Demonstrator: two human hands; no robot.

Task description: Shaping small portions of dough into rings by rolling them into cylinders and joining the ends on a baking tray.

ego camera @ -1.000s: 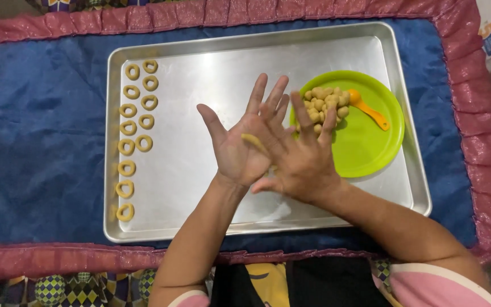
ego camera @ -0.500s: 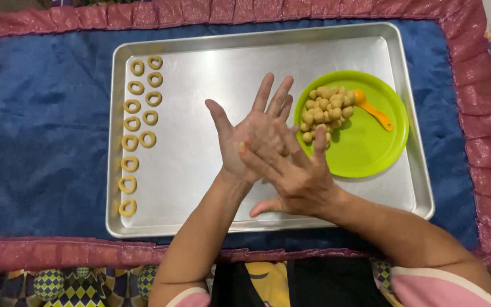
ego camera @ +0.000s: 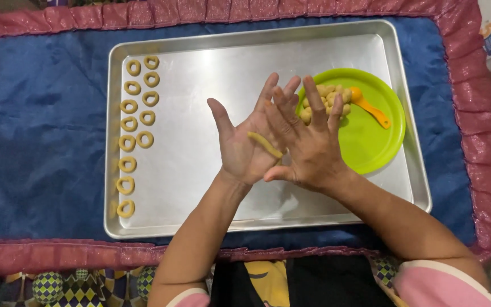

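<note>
- A thin dough roll (ego camera: pixel 265 144) is seen lying on the open palm of the left hand (ego camera: pixel 244 149); its long axis runs diagonally, from upper left down to lower right.
- The right hand (ego camera: pixel 308 149) is laid flat over the roll's lower end, fingers spread; both hands are pressed together over the baking tray (ego camera: pixel 200 210).
- Dough rings (ego camera: pixel 133 128) are arranged in two columns at the tray's left; dough balls (ego camera: pixel 326 102) sit on a green plate (ego camera: pixel 370 142).
</note>
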